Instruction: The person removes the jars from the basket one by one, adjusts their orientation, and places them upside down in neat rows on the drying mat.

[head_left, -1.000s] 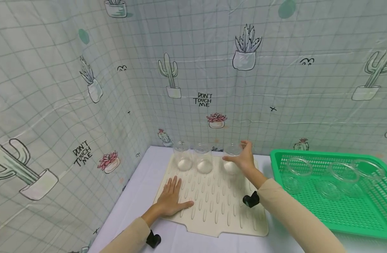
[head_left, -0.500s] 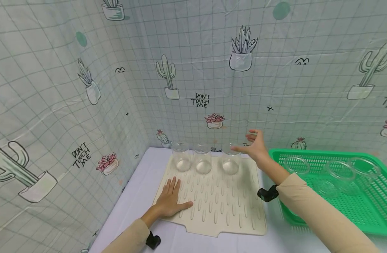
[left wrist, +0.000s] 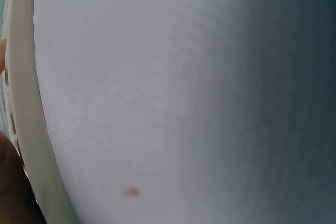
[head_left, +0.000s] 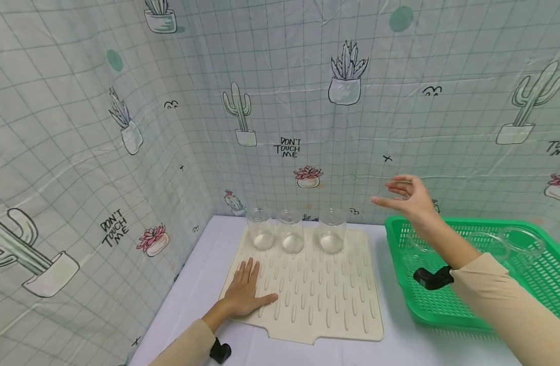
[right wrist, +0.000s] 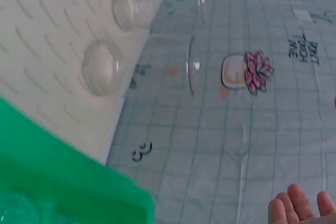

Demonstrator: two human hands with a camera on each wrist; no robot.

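Observation:
Three clear cups stand upright in a row along the back of a cream ridged drying mat (head_left: pixel 325 305): a left cup (head_left: pixel 261 231), a middle cup (head_left: pixel 291 233) and a right cup (head_left: pixel 332 233). My left hand (head_left: pixel 245 292) lies flat on the mat's left front part, fingers straight and thumb spread. In the air above the back left corner of a green basket (head_left: pixel 417 305) is my right hand (head_left: pixel 410 198), fingers loosely bent, thumb apart, holding nothing. Several clear cups, among them one cup (head_left: pixel 522 241), stand in the basket, partly hidden by the right forearm.
A white cloth (head_left: pixel 252 345) covers the table. Behind and to the left hangs a gridded curtain (head_left: pixel 261 173) printed with cacti, close behind the row of cups. The basket's raised rim (head_left: pixel 401 284) faces the mat's right side across a narrow strip of cloth.
My right hand has let go of the right cup, which stays on the mat, and has moved right and up to above the basket. My left hand has stayed on the mat.

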